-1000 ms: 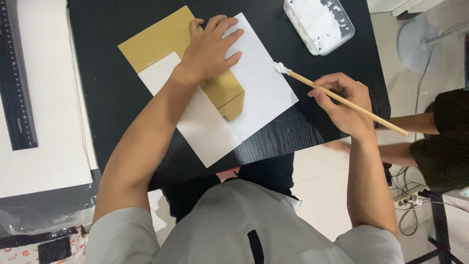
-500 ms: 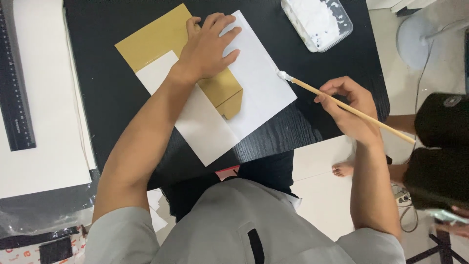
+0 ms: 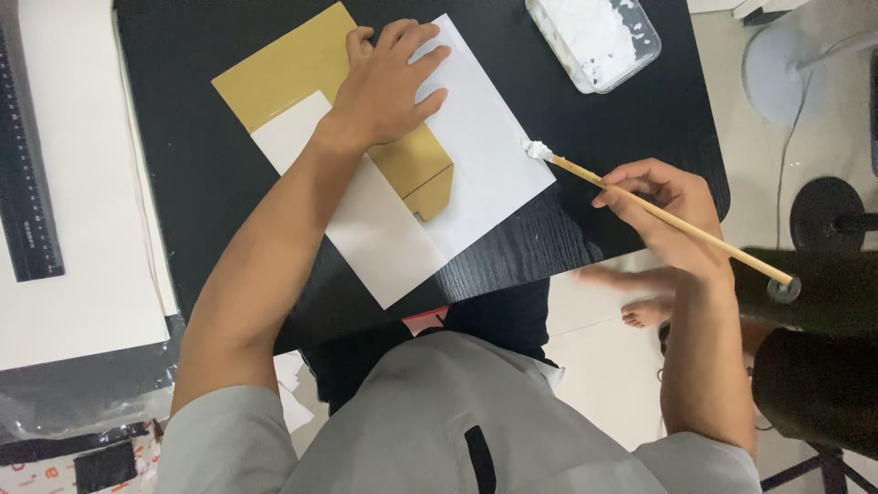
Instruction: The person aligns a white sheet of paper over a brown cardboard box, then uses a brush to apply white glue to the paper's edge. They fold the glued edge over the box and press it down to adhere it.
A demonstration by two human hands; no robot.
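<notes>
Fingers pinch brush

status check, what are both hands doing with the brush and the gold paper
Left hand flat on gold paper, pinning it to the white sheet. Right hand holds brush, white-loaded tip at the sheet's edge. Glue tub stands clear.

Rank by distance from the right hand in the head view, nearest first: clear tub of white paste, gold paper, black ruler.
From the right hand, which holds the brush:
1. Clear tub of white paste, up at the table's far edge.
2. Gold paper, mid-table under the left hand.
3. Black ruler, far left edge.
</notes>
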